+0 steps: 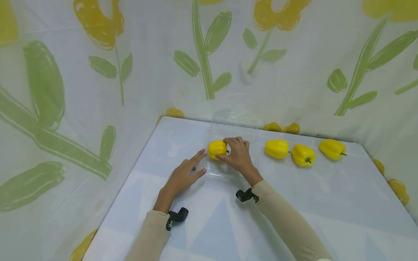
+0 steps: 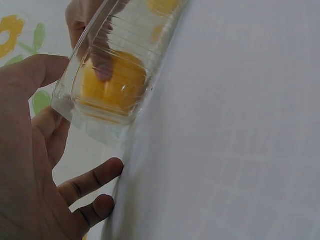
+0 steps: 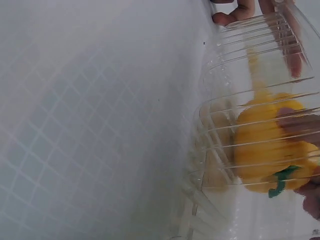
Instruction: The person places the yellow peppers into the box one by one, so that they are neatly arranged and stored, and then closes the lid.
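A yellow bell pepper (image 1: 214, 149) with a green stem sits inside a clear plastic container (image 1: 223, 176). My right hand (image 1: 239, 155) grips this pepper between thumb and fingers, reaching in from the right. Through the ribbed clear wall, the right wrist view shows the pepper (image 3: 255, 145) lying on its side, stem towards that hand. At the container's left end is my left hand (image 1: 183, 176), its fingers spread and fairly straight. In the left wrist view one fingertip of the left hand (image 2: 22, 145) touches the container's rim (image 2: 60, 92), with the other fingers lower down.
Right of the container, three more yellow bell peppers lie on the table: one nearest (image 1: 277, 149), one in the middle (image 1: 303, 155) and one farthest right (image 1: 332, 149). The white table (image 1: 277, 217) ends at a flower-printed curtain (image 1: 147, 72) behind and to the left.
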Demonstrator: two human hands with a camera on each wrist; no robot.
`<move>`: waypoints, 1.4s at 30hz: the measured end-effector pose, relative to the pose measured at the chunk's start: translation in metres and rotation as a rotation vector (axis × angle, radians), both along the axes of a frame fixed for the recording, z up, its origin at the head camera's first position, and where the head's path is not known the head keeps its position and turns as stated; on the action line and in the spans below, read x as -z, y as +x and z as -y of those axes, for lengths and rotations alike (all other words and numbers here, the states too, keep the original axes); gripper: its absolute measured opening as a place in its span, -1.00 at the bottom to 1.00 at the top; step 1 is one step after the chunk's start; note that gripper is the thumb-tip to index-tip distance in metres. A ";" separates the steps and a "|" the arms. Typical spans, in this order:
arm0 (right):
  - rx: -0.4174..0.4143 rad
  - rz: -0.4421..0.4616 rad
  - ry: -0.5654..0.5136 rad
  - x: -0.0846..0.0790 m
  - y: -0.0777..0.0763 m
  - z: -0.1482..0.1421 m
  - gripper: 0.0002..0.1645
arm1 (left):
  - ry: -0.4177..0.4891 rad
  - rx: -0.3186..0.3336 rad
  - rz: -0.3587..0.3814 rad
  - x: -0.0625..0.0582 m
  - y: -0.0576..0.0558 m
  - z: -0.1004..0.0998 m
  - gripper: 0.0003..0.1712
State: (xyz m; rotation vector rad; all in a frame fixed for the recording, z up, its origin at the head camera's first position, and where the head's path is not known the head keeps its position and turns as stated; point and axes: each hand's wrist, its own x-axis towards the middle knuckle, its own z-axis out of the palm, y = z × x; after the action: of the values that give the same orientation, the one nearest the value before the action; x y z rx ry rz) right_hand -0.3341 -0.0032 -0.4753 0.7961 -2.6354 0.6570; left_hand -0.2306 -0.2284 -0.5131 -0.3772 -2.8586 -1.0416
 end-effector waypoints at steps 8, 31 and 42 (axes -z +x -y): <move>0.028 0.052 0.071 -0.001 -0.001 -0.003 -0.14 | -0.002 0.010 -0.013 -0.001 -0.003 -0.001 -0.25; 0.061 0.073 0.020 -0.032 0.010 -0.060 -0.23 | -0.005 -0.010 0.017 0.001 -0.001 -0.001 -0.26; 0.117 0.034 -0.014 -0.039 0.009 -0.109 -0.31 | -0.020 -0.011 0.028 0.005 -0.001 -0.002 -0.25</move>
State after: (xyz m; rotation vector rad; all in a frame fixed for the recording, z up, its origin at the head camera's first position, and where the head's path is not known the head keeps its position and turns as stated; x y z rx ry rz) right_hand -0.3253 0.1057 -0.4360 0.6269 -2.6812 0.6615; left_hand -0.2321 -0.2267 -0.5179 -0.3510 -2.8941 -1.0260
